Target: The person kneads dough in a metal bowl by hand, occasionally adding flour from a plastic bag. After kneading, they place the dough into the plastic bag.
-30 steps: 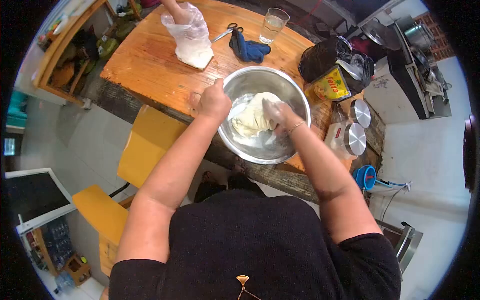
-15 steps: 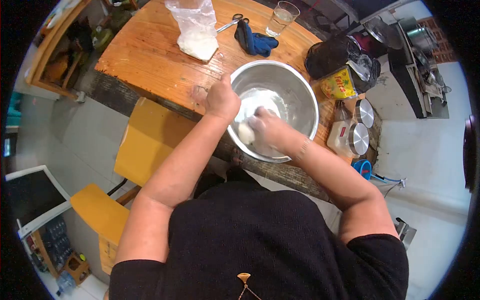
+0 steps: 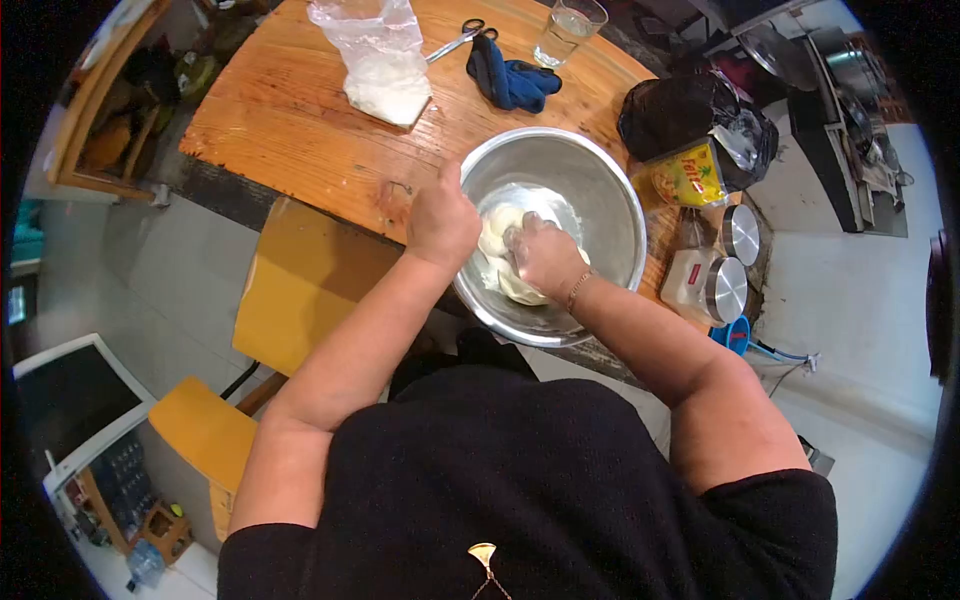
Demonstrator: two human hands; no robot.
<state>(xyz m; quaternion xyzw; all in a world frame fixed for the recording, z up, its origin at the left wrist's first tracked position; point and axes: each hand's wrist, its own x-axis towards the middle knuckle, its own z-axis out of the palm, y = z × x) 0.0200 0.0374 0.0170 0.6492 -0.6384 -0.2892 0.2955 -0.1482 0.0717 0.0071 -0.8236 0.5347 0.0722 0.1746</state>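
Note:
A large metal bowl point(image 3: 610, 215) stands near the table's front edge. My left hand point(image 3: 443, 222) is closed on its left rim, thumb pointing up. Inside the bowl lies white dough point(image 3: 497, 230), with loose flour around it on the metal. My right hand point(image 3: 548, 262) is down in the bowl with its fingers curled into the dough. White residue coats those fingers, and their tips are partly hidden by the dough.
Behind the bowl are a plastic bag of white powder point(image 3: 388, 88), scissors point(image 3: 455, 42), a blue cloth point(image 3: 515, 82) and a glass of water point(image 3: 567, 38). A yellow packet point(image 3: 690, 178), a black bag point(image 3: 680, 118) and lidded jars point(image 3: 690, 275) stand right. A yellow chair point(image 3: 300, 285) is left.
My right hand has shifted slightly right and pressed into the dough, which now shows as a wider mass. My left hand stays on the rim. The view has shifted a little.

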